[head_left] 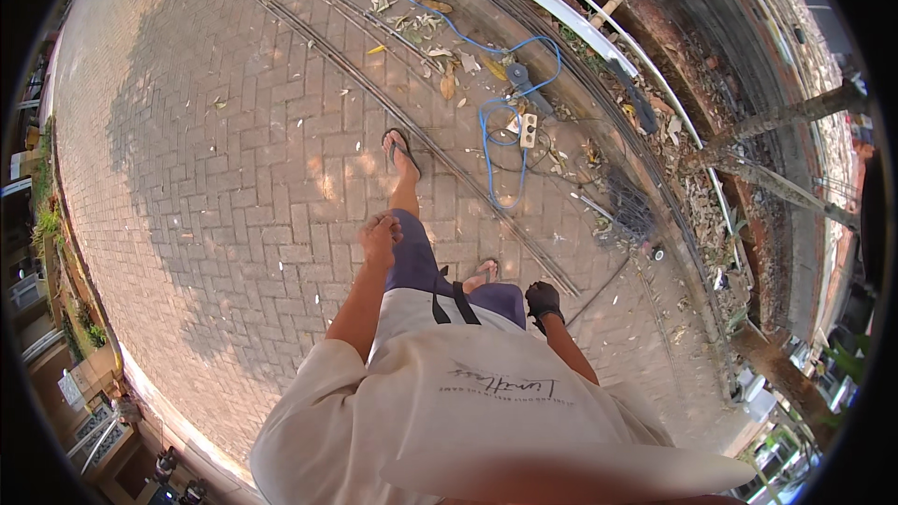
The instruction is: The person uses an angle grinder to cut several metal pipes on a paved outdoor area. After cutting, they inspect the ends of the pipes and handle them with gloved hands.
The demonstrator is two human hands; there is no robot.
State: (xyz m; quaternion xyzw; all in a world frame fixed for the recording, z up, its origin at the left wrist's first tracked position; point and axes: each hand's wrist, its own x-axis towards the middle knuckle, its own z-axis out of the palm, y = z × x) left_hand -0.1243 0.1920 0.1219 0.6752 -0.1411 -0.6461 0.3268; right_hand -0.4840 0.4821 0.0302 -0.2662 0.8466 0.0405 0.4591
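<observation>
My left hand is bare and hangs in front of my left thigh, its fingers curled in, with nothing showing in them. A dark glove covers my right hand, which is beside my right thigh with the fingers bent inward; no held thing shows there. Long thin steel bars lie on the paving ahead of my feet. Beyond them, a grey-and-black angle grinder rests near a pale socket block and a looped blue cable.
A tangle of dark wire lies to the right, by the kerb. Past the kerb are a white strip, dry leaves, rubble and a trench. Tree trunks lean in at the right. Brick paving spreads to the left.
</observation>
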